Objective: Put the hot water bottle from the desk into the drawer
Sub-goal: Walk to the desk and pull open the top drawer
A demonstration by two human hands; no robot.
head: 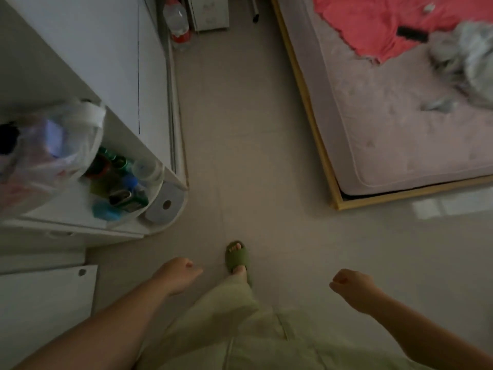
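I look straight down at a tiled floor. My left hand hangs low at the centre-left with its fingers loosely curled and nothing in it. My right hand is at the lower right, closed into a fist, also holding nothing. No hot water bottle shows in this view. At the left stands a white desk with a cluttered corner, and a white drawer front with a small round knob sits below it, closed.
On the desk corner lie a filled plastic bag, small bottles and a toilet paper roll. A bed with a wooden frame fills the upper right. A water bottle stands on the floor at the top. My foot in a green slipper is ahead.
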